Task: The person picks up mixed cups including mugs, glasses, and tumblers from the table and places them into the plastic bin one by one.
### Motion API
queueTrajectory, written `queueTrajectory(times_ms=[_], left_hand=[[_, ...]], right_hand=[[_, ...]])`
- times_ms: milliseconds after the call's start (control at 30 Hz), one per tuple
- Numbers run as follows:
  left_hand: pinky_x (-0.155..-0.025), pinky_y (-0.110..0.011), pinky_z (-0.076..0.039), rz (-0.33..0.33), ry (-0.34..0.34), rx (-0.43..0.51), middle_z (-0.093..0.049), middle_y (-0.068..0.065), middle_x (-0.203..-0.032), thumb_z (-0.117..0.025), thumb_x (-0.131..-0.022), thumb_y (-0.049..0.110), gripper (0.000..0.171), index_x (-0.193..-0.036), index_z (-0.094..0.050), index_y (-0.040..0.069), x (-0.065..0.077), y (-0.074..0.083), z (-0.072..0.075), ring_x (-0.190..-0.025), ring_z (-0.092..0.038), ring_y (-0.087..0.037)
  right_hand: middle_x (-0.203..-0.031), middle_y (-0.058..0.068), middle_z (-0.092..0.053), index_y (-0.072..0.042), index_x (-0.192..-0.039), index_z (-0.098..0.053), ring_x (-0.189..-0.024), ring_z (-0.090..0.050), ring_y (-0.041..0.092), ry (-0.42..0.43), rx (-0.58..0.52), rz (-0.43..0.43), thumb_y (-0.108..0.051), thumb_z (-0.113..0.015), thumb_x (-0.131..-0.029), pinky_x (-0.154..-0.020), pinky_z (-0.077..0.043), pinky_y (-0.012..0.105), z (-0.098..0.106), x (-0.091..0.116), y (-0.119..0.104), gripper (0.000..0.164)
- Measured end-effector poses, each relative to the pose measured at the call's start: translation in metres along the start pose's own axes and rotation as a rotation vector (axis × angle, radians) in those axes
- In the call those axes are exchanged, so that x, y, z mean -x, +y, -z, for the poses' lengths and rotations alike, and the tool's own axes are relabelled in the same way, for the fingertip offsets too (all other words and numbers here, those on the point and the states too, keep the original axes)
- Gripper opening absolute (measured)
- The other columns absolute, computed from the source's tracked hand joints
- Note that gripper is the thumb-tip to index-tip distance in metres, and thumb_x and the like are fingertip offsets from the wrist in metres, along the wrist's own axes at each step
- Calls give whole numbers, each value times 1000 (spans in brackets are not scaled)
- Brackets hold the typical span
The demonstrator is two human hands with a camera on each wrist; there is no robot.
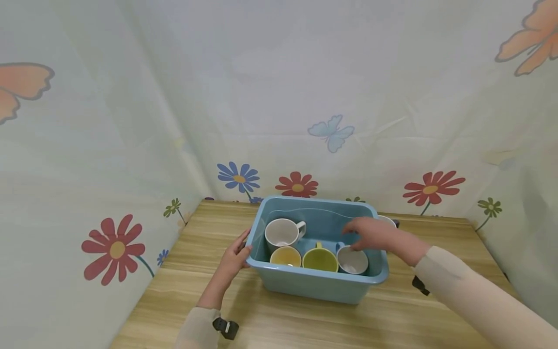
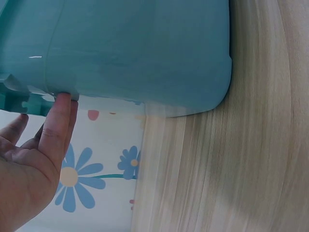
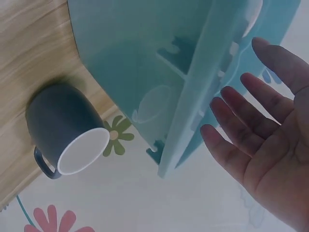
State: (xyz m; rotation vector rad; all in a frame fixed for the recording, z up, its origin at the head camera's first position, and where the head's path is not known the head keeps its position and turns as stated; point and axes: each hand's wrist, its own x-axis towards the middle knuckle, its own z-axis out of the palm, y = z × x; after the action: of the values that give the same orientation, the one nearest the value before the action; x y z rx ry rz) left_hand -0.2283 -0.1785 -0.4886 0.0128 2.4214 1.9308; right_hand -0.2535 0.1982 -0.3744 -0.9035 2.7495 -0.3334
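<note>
A light blue plastic bin point(image 1: 311, 286) stands on the table with several mugs inside. A large white mug point(image 1: 281, 232) sits at its left, behind a yellow mug point(image 1: 285, 256). A lime-green mug point(image 1: 320, 260) and a white-lined mug with a blue handle point(image 1: 353, 261) line the near side. My left hand point(image 1: 232, 258) rests against the bin's left rim, its nearly straight fingers point(image 2: 60, 125) touching beneath the lip. Over the bin's right side my right hand point(image 1: 370, 232) hovers near the blue-handled mug, its fingers point(image 3: 241, 116) spread and holding nothing.
A dark mug point(image 3: 65, 121) with a white inside stands on the wooden table point(image 1: 196, 276), just outside the bin's right end. A flowered cloth point(image 1: 261, 97) hangs behind the table and along its sides.
</note>
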Motion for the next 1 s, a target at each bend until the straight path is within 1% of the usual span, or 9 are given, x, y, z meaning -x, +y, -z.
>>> queueTrajectory(times_ms=[100,300,467,567,700,1000], left_hand=[[-70,-30,-60,1,3,5,-53,-36,-145,-49,-100,10,60,-158,-38,9,0,-2,0,-104,-66,-30],[-71,-31,-61,10,3,-7,-52,-36,-145,-49,-100,10,60,-159,-37,9,1,-3,0,-104,-67,-29],[-70,-30,-60,4,1,-5,-52,-36,-145,-49,-100,11,60,-158,-37,8,0,-1,0,-104,-67,-29],[-69,-29,-59,-1,0,3,-52,-36,-145,-50,-100,11,59,-158,-37,8,0,0,0,-103,-67,-28],[-69,-29,-59,4,4,2,-52,-36,-145,-50,-100,11,59,-158,-37,8,1,0,0,-103,-67,-28],[-72,-29,-60,0,-2,-2,-52,-36,-146,-49,-100,12,60,-158,-37,8,0,-2,1,-107,-66,-31]], right_hand=[[-126,18,-71,-2,-124,-70,-115,-66,35,14,3,-10,-19,-80,-87,-99,-56,51,3,3,-1,43],[-123,17,-72,-3,-121,-71,-114,-67,35,66,14,22,-19,-77,-89,-98,-57,51,7,11,-3,36],[-117,15,-72,-5,-118,-72,-108,-67,32,153,12,68,-18,-75,-91,-94,-58,50,11,19,-3,31],[-117,16,-72,-4,-118,-71,-108,-66,34,200,3,84,-16,-75,-90,-94,-58,52,13,23,-2,31],[-121,18,-71,-4,-120,-70,-114,-64,38,237,-9,70,-18,-75,-90,-97,-56,55,15,29,0,34],[-130,24,-66,-1,-130,-64,-122,-61,44,294,-59,-8,-21,-74,-91,-99,-54,60,17,40,9,44]])
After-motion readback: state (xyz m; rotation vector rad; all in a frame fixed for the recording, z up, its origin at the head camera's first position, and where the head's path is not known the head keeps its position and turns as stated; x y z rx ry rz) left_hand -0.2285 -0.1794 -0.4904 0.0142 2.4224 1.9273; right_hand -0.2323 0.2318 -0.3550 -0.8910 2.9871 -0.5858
